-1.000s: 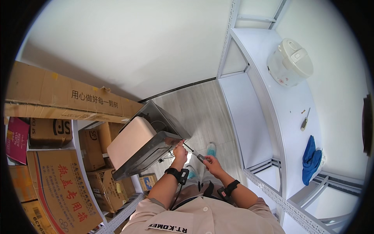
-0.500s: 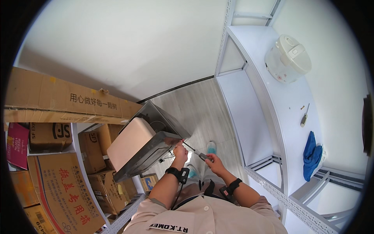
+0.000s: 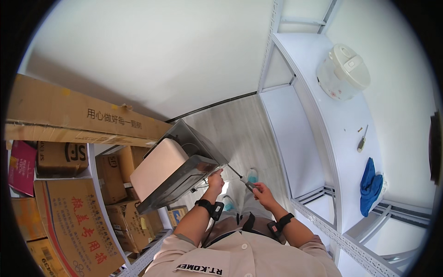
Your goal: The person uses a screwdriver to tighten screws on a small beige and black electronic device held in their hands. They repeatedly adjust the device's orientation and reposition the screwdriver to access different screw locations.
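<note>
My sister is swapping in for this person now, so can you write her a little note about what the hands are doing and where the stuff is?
Left hand: steadies the near corner of the metal appliance, which juts tilted off the shelf on the left.
Right hand: shut on a screwdriver, tip pointing at that same corner.
A second screwdriver and a small screw lie on the white shelf, between the rice cooker and a blue cloth.
Done: cannot tell how many screws are out.
Left: probably the corner fastener.

A white shelf [image 3: 339,138] carries a white rice cooker [image 3: 342,71]. A screwdriver [image 3: 362,140] and blue cloth [image 3: 369,184] lie nearer.
</note>
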